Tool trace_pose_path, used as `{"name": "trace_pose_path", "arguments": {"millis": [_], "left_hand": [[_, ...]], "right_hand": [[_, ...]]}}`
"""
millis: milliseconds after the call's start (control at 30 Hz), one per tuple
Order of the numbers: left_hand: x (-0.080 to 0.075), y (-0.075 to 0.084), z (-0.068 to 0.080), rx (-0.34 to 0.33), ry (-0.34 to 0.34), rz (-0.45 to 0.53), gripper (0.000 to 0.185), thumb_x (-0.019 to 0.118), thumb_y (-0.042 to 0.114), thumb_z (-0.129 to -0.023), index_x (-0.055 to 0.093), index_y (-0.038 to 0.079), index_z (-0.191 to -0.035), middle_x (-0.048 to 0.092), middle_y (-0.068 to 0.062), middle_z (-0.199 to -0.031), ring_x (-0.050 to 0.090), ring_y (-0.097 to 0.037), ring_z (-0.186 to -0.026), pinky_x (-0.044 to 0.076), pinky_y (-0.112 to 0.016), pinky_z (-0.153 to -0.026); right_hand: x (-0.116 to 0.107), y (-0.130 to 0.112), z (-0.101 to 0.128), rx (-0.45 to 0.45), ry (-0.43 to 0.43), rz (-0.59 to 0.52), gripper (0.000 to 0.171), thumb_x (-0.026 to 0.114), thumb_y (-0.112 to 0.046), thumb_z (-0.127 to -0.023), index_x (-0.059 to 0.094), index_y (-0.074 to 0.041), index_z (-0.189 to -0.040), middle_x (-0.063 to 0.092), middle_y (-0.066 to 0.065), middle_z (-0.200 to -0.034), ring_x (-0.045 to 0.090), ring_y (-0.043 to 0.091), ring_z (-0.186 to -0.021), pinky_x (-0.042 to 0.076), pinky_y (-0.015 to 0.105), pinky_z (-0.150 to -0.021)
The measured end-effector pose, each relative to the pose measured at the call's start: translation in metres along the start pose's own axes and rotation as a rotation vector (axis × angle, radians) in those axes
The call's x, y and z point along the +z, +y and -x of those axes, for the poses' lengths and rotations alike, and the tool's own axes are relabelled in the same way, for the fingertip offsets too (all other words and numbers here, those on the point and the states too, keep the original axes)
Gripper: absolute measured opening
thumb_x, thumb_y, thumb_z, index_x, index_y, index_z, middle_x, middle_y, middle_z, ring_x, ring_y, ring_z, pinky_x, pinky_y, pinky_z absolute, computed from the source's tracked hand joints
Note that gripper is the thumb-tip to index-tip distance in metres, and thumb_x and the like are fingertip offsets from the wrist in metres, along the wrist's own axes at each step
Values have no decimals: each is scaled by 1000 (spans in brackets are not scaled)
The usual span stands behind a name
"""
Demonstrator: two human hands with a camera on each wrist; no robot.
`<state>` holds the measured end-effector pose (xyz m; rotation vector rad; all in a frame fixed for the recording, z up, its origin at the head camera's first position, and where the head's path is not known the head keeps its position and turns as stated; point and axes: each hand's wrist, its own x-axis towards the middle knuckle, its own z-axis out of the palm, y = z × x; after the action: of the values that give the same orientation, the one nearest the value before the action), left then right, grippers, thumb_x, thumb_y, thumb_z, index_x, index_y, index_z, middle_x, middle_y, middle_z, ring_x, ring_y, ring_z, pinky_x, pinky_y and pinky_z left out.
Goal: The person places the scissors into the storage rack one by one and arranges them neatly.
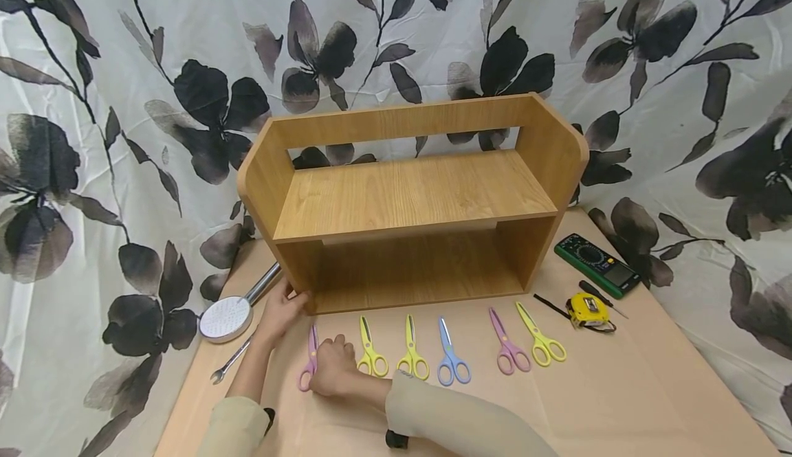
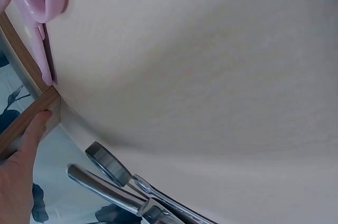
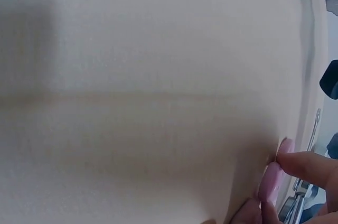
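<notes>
A wooden two-tier shelf stands upright on the table. My left hand rests against its lower left front corner; the left wrist view shows a straight finger touching the board. My right hand pinches the handles of the leftmost pink scissors, which lie in front of that corner, blades toward the shelf. In the right wrist view, the thumb and fingers are on the pink handles. Along the row to the right lie yellow scissors, another yellow pair and blue scissors.
Farther right are pink scissors and yellow scissors. A yellow tape measure, a screwdriver and a green multimeter lie at the right. At the left are a shower head and a wrench. Floral fabric hangs behind.
</notes>
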<state>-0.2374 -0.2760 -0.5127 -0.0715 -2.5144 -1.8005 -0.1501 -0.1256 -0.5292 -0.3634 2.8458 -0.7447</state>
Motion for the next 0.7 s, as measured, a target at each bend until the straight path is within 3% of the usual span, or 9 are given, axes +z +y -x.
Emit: {"name": "trace_pose_path", "arguments": {"millis": [133,333,567,700], "left_hand": [[0,0,0,6,-3,-10,59,59,-4,-97,44,4,-154,51,-31,-150,53,-44,-132,56,-24,-89],[0,1,1,14,-2,-15,59,59,-3,-98,43,4,-155,51,-31,-150,53,-43,-134,54,-21,-89],[0,2,2,4,-2,4,59,60,-2,-98,43,3,-154,51,-31,-150,51,-42,-135,52,-17,-89],[0,2,2,16,-3,-3,57,59,-3,-98,45,1,-153,52,-31,-149,51,-41,-135,50,-14,-90]], "right_hand": [[2,2,-6,33,-18,-85,48,96,-29,-62,54,-9,-78,52,8,-88,51,22,-78,47,31,-72],[9,10,-14,71,-56,-266,49,94,-22,-63,53,-10,-85,53,8,-95,50,19,-72,48,32,-63],[-11,11,3,33,-28,-501,37,90,-4,-63,58,-4,-81,53,3,-73,49,16,-67,41,25,-54],[-11,14,9,57,9,-610,30,89,0,-65,65,-2,-81,54,-3,-69,49,10,-63,39,20,-50]]}}
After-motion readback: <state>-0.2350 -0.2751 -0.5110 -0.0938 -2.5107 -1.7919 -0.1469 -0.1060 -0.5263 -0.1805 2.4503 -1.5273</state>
